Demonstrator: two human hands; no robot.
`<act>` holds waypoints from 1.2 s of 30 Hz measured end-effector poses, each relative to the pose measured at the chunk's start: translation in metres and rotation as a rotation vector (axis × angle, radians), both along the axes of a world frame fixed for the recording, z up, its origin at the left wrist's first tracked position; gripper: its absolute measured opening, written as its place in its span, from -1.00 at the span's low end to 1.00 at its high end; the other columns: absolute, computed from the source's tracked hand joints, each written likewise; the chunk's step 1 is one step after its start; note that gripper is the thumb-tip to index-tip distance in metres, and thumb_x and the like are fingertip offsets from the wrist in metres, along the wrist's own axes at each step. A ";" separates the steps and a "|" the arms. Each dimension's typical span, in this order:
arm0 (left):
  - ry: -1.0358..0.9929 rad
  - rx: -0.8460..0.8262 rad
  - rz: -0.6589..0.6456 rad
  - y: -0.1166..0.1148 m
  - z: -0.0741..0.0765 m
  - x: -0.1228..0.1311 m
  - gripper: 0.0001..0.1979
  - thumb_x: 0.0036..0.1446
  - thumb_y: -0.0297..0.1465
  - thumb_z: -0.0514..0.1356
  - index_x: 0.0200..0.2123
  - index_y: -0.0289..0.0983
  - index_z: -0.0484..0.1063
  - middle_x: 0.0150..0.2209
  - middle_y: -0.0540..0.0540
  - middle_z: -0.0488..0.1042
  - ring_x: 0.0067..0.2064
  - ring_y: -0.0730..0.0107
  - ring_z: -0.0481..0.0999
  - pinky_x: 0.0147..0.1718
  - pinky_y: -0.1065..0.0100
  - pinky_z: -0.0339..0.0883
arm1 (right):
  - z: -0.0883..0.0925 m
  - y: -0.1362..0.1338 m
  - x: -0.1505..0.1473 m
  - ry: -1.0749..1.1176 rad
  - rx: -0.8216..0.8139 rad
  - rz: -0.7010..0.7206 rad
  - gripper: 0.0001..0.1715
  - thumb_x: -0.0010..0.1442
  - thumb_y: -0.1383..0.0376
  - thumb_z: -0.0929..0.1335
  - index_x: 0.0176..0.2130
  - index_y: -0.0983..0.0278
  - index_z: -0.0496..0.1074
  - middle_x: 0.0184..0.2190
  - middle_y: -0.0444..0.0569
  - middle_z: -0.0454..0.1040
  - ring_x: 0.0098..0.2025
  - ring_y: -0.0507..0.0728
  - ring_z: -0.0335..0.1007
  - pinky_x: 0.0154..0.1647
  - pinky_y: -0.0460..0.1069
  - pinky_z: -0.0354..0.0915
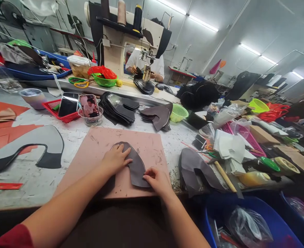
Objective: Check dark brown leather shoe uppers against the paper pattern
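A dark grey curved shoe-upper piece [137, 168] lies on a pinkish-brown board [95, 137] in front of me. My left hand [116, 159] rests flat across its upper part, fingers spread. At the piece's lower right edge, my right hand [155, 179] pinches the rim between thumb and fingertips. Part of the piece is hidden under my left hand and forearm. A stack of similar grey pieces [193, 165] sits right of the board, and more grey pieces [158, 115] lie behind it.
Behind the board are a stack of black pieces [119, 106], a phone [89, 106] in a clear tub and a red basket [64, 115]. A sewing machine [113, 44] stands at the back, with a person beyond it. A wooden-handled tool [225, 176] and blue bin [206, 220] are at right.
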State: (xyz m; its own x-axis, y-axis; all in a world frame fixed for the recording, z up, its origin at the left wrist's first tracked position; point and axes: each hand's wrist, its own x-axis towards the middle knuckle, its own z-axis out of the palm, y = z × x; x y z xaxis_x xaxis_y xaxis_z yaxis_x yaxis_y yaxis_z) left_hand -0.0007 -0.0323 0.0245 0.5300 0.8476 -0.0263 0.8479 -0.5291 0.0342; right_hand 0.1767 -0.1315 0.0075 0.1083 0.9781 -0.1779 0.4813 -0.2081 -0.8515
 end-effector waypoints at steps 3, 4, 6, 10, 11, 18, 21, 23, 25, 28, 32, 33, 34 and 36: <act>0.012 -0.013 -0.006 -0.001 -0.002 0.002 -0.33 -0.04 0.00 0.07 0.08 -0.27 0.19 0.07 -0.34 0.19 0.08 -0.06 0.14 -0.07 0.14 0.12 | 0.004 0.002 -0.002 -0.069 -0.002 0.020 -0.95 -0.09 0.35 0.35 -0.47 0.24 0.41 -0.52 -0.14 0.46 -0.46 0.04 0.35 -0.42 -0.07 0.25; 0.011 -0.020 -0.007 -0.001 -0.003 0.003 -0.26 -0.09 0.04 0.08 0.09 -0.29 0.17 0.08 -0.36 0.17 0.09 -0.09 0.12 -0.04 0.13 0.08 | 0.005 0.003 -0.003 -0.091 -0.007 0.028 -0.95 -0.09 0.36 0.35 -0.47 0.25 0.41 -0.52 -0.14 0.45 -0.48 0.04 0.34 -0.43 -0.07 0.25; 0.011 -0.035 -0.002 -0.002 -0.003 0.004 -0.14 -0.19 0.10 0.10 0.11 -0.32 0.14 0.10 -0.37 0.15 0.11 -0.12 0.09 -0.01 0.11 0.03 | 0.006 0.002 -0.004 -0.133 -0.007 0.051 -0.95 -0.08 0.37 0.35 -0.46 0.25 0.41 -0.52 -0.14 0.44 -0.49 0.03 0.33 -0.44 -0.08 0.24; 0.039 -0.058 -0.013 -0.003 -0.002 0.006 -0.04 -0.26 0.13 0.12 0.12 -0.37 0.10 0.16 -0.37 0.07 0.13 -0.18 0.03 0.03 0.09 -0.06 | 0.007 -0.004 0.004 -0.317 0.059 0.119 -0.85 -0.07 0.31 0.38 -0.39 0.23 0.37 -0.42 -0.11 0.40 -0.37 0.06 0.32 -0.36 -0.06 0.22; 0.045 -0.064 -0.026 -0.004 -0.002 0.006 -0.04 -0.25 0.13 0.12 0.13 -0.39 0.10 0.18 -0.36 0.04 0.12 -0.21 0.02 0.03 0.08 -0.07 | 0.008 -0.006 0.009 -0.384 0.075 0.134 -0.77 -0.11 0.27 0.41 -0.36 0.23 0.36 -0.38 -0.09 0.39 -0.33 0.09 0.31 -0.33 -0.04 0.22; 0.006 -0.116 -0.075 0.005 0.003 0.007 -0.13 -0.22 0.11 0.11 0.12 -0.26 0.13 0.17 -0.24 0.10 0.03 -0.20 0.14 -0.06 0.05 0.07 | 0.039 -0.003 0.034 -0.519 0.103 0.251 -0.34 -0.30 0.04 0.47 -0.20 0.23 0.30 -0.21 0.01 0.34 -0.15 0.21 0.26 -0.19 0.07 0.20; -0.049 -0.106 -0.070 0.016 0.007 -0.001 -0.44 -0.02 -0.04 0.06 0.00 -0.23 0.29 0.12 -0.17 0.20 0.00 0.01 0.25 -0.06 0.16 0.12 | 0.049 0.023 0.014 -0.357 0.246 0.288 -0.60 0.01 0.10 0.32 -0.15 0.20 0.29 -0.17 -0.05 0.35 -0.12 0.12 0.27 -0.13 0.02 0.20; -0.085 -0.087 -0.020 0.022 0.008 -0.011 -0.64 0.11 -0.22 -0.04 -0.11 -0.24 0.37 0.09 -0.14 0.24 -0.04 0.18 0.32 -0.10 0.25 0.18 | 0.046 0.047 -0.009 -0.313 0.317 0.360 -0.69 0.13 0.23 0.23 -0.10 0.20 0.28 -0.12 -0.06 0.36 -0.08 0.08 0.26 -0.06 0.00 0.17; -0.093 -0.079 0.018 0.024 0.004 -0.024 -0.67 0.15 -0.35 -0.11 -0.16 -0.22 0.39 0.07 -0.09 0.25 -0.04 0.31 0.34 -0.13 0.34 0.22 | 0.035 0.071 -0.033 -0.304 0.343 0.461 -0.62 0.15 0.33 0.18 -0.01 0.21 0.23 -0.02 -0.06 0.32 0.01 0.05 0.21 0.02 -0.01 0.12; -0.156 -0.061 -0.062 0.020 -0.007 -0.041 -0.64 0.14 -0.41 -0.14 -0.06 -0.21 0.32 0.07 -0.05 0.26 0.06 0.39 0.25 -0.01 0.37 0.14 | 0.011 0.097 -0.058 -0.377 0.342 0.582 -0.51 0.17 0.34 0.16 0.11 0.25 0.11 0.11 -0.03 0.19 0.14 0.06 0.04 0.14 0.02 -0.03; -0.194 -0.004 -0.086 0.004 -0.020 -0.047 -0.59 0.14 -0.42 -0.13 0.05 -0.32 0.22 0.11 -0.16 0.23 0.17 0.24 0.08 0.13 0.16 -0.10 | -0.011 0.104 -0.065 -0.547 0.365 0.629 -0.41 0.19 0.17 0.14 0.17 0.30 0.00 0.20 0.03 0.01 0.22 0.13 -0.16 0.20 0.11 -0.23; -0.179 0.006 -0.055 -0.003 -0.021 -0.047 -0.58 0.14 -0.42 -0.13 0.06 -0.34 0.20 0.13 -0.18 0.20 0.19 0.20 0.04 0.14 0.12 -0.14 | -0.012 0.103 -0.065 -0.576 0.367 0.632 -0.37 0.19 0.13 0.14 0.18 0.30 -0.02 0.21 0.03 -0.02 0.23 0.14 -0.19 0.20 0.11 -0.25; -0.166 0.012 -0.020 -0.011 -0.021 -0.047 -0.57 0.14 -0.42 -0.12 0.08 -0.37 0.18 0.15 -0.20 0.16 0.20 0.18 0.00 0.15 0.09 -0.18 | -0.013 0.101 -0.064 -0.599 0.361 0.634 -0.34 0.18 0.09 0.14 0.19 0.30 -0.04 0.21 0.04 -0.05 0.23 0.14 -0.21 0.21 0.11 -0.26; -0.144 0.005 0.043 -0.032 -0.022 -0.049 -0.53 0.13 -0.37 -0.09 0.11 -0.42 0.11 0.18 -0.25 0.07 0.22 0.15 -0.06 0.15 0.09 -0.22 | -0.011 0.099 -0.063 -0.626 0.342 0.638 -0.30 0.16 0.04 0.13 0.19 0.31 -0.06 0.22 0.05 -0.09 0.24 0.16 -0.24 0.20 0.11 -0.27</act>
